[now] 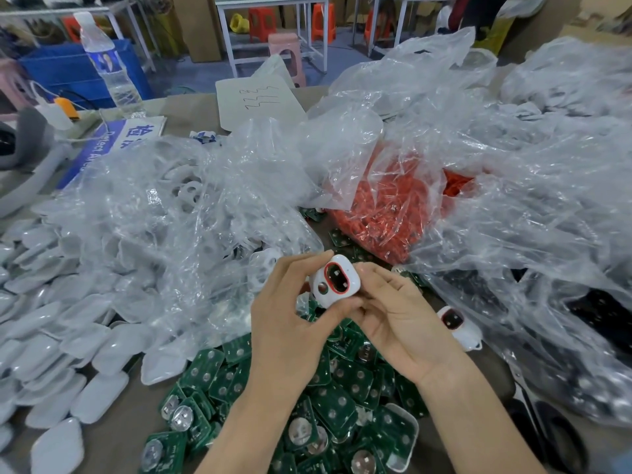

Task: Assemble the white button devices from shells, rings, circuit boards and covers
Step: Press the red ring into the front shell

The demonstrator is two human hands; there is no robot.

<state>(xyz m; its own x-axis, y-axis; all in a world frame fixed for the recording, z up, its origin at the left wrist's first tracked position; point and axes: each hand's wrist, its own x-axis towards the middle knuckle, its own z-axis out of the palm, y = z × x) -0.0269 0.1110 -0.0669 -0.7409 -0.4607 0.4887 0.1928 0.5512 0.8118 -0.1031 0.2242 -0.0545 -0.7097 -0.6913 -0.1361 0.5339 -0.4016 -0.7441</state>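
White rounded plastic covers are heaped loose on the far left of the grey tabletop, spilling toward the front edge; behind them a clear plastic water bottle stands upright, near a blue-and-white printed sign lying flat; next right, a crumpled clear plastic bag lies over more white moulded shells with cut-outs, seen through the film; a white card with pen zigzags sits behind that bag; front centre is a pile of green circuit boards with round metal domes, overlapping at all angles; both forearms come in over this pile; left hand pinches the white rounded shell with the red ring, forefinger on its top edge, thumb under its lower edge; shell is held above the board pile, tilted, open face toward the camera; the red ring lines the oval opening, and a small round hole sits just beside it at lower left; right hand grips the same shell from the right, fingers curled round its right side; whether a board is already inside, cannot tell, the opening just reads dark; behind the hands lies a clear bag full of orange-red plastic rings; just right of the right hand, a second white shell with a red ring lies on the table, at the edge of a large clear bag of dark parts; contents there too blurred to name.
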